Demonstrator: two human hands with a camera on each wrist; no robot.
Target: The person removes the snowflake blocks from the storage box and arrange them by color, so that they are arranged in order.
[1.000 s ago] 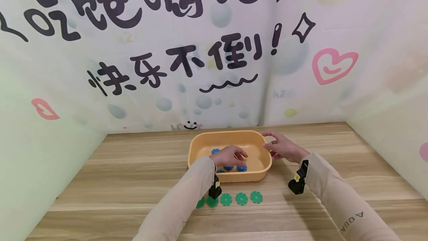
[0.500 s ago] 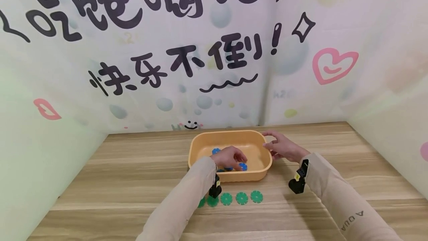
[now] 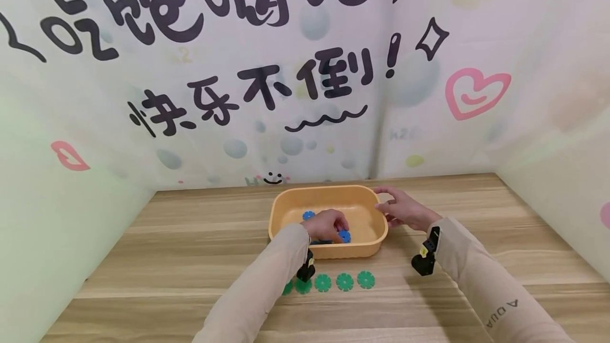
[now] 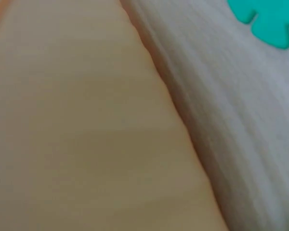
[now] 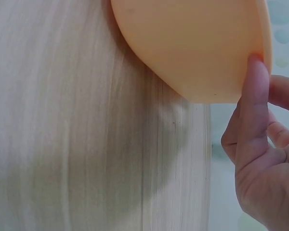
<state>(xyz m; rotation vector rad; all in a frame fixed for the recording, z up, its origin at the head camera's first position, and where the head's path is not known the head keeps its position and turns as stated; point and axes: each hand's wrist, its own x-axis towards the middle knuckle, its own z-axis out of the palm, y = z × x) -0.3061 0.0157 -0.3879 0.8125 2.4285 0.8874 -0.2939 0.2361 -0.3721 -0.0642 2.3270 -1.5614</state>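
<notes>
Blue plastic flower-shaped disc (image 3: pixel 345 236) sits inside the orange plastic tub (image 3: pixel 329 251), now pinched by your left hand (image 3: pixel 326 225), fingers newly curled. Right hand (image 3: pixel 405 210) steadies the tub's 3 o'clock rim, thumb pressed.

The backdrop (image 3: pixel 305 68) behind the table bears large black Chinese characters: the upper line, cut off at the top, reads "吃饱喝饱,", and the lower line reads "快乐不倒!". Faint small print on it stays too blurred to read. The right sleeve (image 3: pixel 500 311) carries the letters "ADUA".
</notes>
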